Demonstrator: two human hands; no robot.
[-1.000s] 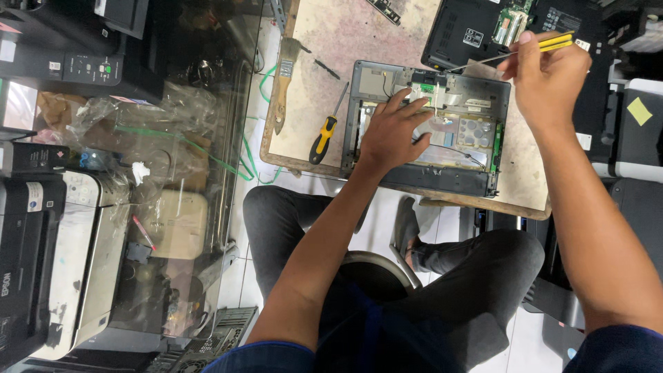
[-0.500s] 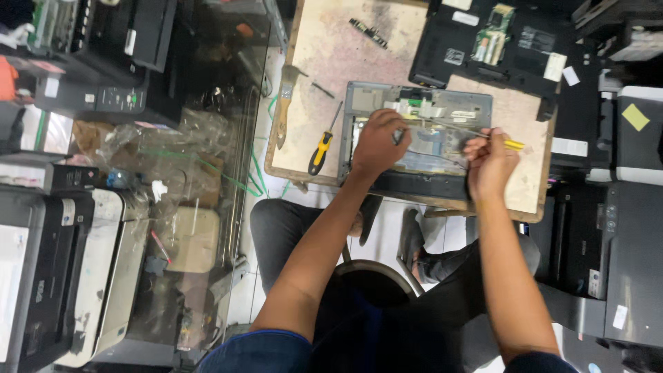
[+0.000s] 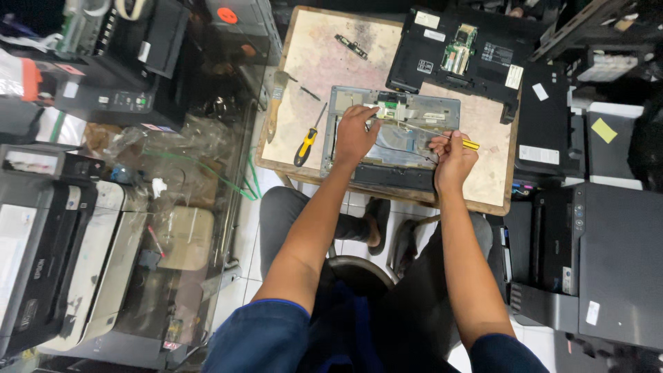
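Observation:
An opened grey laptop base [image 3: 407, 135] lies on a small wooden work table [image 3: 324, 62]. My left hand [image 3: 356, 131] rests flat on its left part, fingers near a small green board at the top. My right hand [image 3: 449, 155] grips a yellow-handled screwdriver [image 3: 442, 135], its thin shaft reaching left across the base toward my left hand's fingers.
A second yellow-and-black screwdriver [image 3: 307, 141] and a paintbrush [image 3: 274, 103] lie on the table's left side. A black laptop shell [image 3: 463, 59] sits at the back right. Printers [image 3: 41, 249] and black machines [image 3: 601, 262] crowd both sides. A glass cabinet [image 3: 186, 193] stands left.
My right hand came down from the upper right with the screwdriver and now holds it over the laptop base. My left hand stayed on the base.

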